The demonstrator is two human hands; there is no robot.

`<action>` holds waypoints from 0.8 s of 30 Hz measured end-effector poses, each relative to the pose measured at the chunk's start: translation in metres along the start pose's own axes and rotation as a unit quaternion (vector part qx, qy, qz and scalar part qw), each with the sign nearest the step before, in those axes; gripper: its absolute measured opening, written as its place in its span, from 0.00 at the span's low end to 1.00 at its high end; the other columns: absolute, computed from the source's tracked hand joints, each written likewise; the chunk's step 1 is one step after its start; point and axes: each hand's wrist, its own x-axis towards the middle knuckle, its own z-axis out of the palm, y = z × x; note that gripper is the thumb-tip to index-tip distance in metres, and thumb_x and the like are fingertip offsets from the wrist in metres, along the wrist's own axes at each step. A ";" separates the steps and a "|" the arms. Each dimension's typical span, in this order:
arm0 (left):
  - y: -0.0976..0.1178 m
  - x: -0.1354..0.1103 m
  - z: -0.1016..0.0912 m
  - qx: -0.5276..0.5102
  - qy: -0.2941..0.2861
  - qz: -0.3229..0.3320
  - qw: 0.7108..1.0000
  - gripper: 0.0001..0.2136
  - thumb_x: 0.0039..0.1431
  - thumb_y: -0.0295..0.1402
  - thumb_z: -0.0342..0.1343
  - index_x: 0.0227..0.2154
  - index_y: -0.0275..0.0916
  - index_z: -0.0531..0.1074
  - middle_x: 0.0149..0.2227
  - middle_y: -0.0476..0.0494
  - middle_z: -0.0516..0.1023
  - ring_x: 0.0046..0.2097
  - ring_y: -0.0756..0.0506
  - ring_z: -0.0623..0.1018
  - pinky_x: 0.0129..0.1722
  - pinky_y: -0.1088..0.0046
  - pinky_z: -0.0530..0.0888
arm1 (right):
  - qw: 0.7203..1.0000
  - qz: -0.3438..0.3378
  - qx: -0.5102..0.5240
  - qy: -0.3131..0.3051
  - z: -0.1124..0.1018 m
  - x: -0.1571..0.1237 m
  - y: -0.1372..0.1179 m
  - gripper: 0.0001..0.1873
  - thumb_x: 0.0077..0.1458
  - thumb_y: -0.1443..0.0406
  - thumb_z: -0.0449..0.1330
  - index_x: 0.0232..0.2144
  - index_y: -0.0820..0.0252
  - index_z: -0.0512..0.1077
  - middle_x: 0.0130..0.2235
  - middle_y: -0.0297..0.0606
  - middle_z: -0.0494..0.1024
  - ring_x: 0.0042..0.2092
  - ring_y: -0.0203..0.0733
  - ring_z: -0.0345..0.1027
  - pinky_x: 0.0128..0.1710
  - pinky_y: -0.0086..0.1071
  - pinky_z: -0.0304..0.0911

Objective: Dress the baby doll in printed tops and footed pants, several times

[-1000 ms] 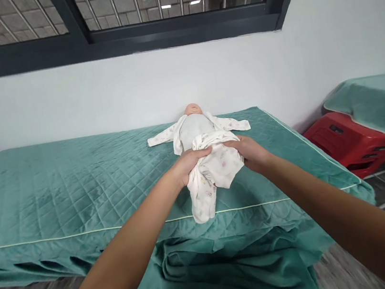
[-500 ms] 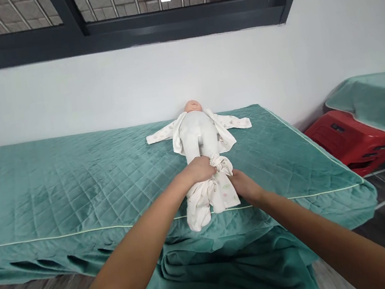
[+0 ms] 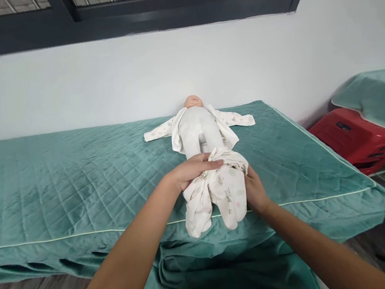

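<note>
A baby doll (image 3: pixel 199 126) lies on its back on the bed, head toward the wall, with an open white printed jacket (image 3: pixel 161 130) on its arms. White printed baby pants (image 3: pixel 226 190) cover its lower legs, and the pant legs hang toward the bed's front edge. My left hand (image 3: pixel 196 168) grips the bunched waistband, thumb on top and fingers behind the cloth. My right hand (image 3: pixel 255 190) holds the pants from the right side, its fingertips hidden by the fabric. The doll's thighs show bare above the waistband.
A green quilted cover (image 3: pixel 76 191) spreads over the bed, its piped edge along the front. Behind it stands a white wall (image 3: pixel 114 79) below a dark window frame (image 3: pixel 173 14). To the right, a red plastic stool (image 3: pixel 354 137) sits partly under another green cover (image 3: pixel 384 96).
The pants' waistband has been spread wider and the printed legs hang straighter. My left hand has opened from a fist to a thumb-on-top grip. The view has tilted slightly down.
</note>
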 end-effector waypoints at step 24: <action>0.020 0.090 -0.072 0.281 0.240 0.294 0.882 0.09 0.56 0.35 0.63 0.38 0.38 0.74 0.37 0.49 0.78 0.41 0.46 0.76 0.44 0.71 0.71 | 0.990 -0.051 -0.126 0.041 0.020 0.129 0.004 0.13 0.53 0.60 0.61 0.40 0.58 0.76 0.44 0.39 0.81 0.46 0.49 0.71 0.50 0.43 0.66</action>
